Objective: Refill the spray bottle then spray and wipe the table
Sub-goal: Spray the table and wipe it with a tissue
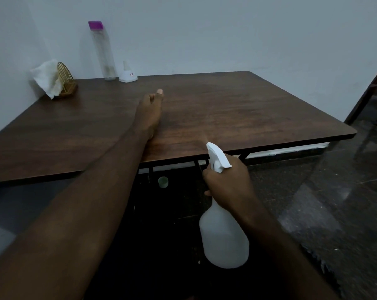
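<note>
The right hand [226, 182] curls round the neck of the spray bottle [223, 239] — white trigger head above the fist, frosted rounded body below — at the smooth wood-grain table's [248, 109] near edge. The left hand [149, 111] lies beyond, fingers straight.

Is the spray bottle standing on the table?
No, the right hand grips the spray bottle by its neck, off the table, in front of its near edge.
</note>
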Demonstrator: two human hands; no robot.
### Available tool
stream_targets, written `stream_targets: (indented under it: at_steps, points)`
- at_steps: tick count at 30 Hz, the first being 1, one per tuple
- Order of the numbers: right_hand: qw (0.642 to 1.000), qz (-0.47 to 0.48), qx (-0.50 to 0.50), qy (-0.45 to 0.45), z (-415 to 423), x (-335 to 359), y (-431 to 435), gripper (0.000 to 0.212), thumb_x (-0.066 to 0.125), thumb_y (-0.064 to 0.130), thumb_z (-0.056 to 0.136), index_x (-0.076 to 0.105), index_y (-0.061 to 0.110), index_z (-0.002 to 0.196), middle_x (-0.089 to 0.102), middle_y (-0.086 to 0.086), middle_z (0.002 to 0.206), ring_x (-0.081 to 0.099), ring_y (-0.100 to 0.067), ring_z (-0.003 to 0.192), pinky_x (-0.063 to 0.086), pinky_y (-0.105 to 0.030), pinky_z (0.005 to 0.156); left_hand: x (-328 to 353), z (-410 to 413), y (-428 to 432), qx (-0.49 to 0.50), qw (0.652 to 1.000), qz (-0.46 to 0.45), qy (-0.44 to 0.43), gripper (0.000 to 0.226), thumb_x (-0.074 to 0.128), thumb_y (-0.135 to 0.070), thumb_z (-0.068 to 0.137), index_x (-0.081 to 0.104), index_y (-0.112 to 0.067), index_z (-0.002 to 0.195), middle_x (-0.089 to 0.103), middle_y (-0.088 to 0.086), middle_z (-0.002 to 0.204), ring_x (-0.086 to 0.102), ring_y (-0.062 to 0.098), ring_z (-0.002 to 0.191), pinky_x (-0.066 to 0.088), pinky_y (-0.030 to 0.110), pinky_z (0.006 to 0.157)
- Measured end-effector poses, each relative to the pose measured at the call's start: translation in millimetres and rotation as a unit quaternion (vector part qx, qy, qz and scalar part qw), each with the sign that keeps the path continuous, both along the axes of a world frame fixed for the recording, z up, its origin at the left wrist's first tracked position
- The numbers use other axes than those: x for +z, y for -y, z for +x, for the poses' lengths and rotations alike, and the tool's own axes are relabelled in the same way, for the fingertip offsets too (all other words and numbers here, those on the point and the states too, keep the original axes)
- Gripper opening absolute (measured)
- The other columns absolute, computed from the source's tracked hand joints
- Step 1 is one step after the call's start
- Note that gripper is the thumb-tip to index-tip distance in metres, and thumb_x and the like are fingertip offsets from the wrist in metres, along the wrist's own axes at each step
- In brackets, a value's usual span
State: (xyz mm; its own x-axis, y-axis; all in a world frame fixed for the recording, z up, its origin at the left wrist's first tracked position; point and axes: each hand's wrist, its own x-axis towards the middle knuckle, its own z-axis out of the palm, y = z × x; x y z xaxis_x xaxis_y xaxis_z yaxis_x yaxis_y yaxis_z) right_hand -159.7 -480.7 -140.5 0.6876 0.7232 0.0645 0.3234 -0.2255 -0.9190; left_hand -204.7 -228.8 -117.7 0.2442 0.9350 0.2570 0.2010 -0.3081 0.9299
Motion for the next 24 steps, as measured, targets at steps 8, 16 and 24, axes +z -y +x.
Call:
stream_targets:
  at_steps: [8, 16, 24]
  points:
    - [1.000, 0.006, 0.009, 0.000, -2, 2, 4, 0.028, 0.058, 0.006, 0.078, 0.057, -0.007, 0.103, 0.063, -0.023, 0.091, 0.065, -0.045, 0.083, 0.056, -0.057, 0.066, 1, 1, 4, 0.002, 1.000, 0.005, -0.010, 0.032, 0.040, -0.049, 0.099, 0.050, -0.022, 0.083, 0.048, -0.009, 0.075, 0.043, 0.005, 0.069, 0.035, 0.025, 0.060]
    - [1.000, 0.016, 0.016, 0.003, 4, 20, -1, 0.030, 0.059, 0.005, 0.078, 0.055, -0.012, 0.103, 0.063, -0.030, 0.094, 0.066, -0.047, 0.084, 0.055, -0.055, 0.067, -2, 0, -1, 0.008, 1.000, 0.013, -0.003, 0.034, 0.041, -0.048, 0.099, 0.047, -0.023, 0.076, 0.044, -0.010, 0.069, 0.044, 0.010, 0.072, 0.034, 0.029, 0.067]
    - [0.998, 0.045, 0.045, 0.019, 13, 84, -24, 0.013, 0.063, 0.010, 0.077, 0.063, 0.002, 0.087, 0.061, -0.008, 0.073, 0.058, -0.014, 0.060, 0.048, -0.028, 0.055, -3, -2, 2, -0.011, 1.000, -0.002, 0.015, 0.029, 0.048, -0.042, 0.097, 0.062, -0.017, 0.093, 0.056, -0.006, 0.078, 0.053, 0.013, 0.078, 0.044, 0.030, 0.074]
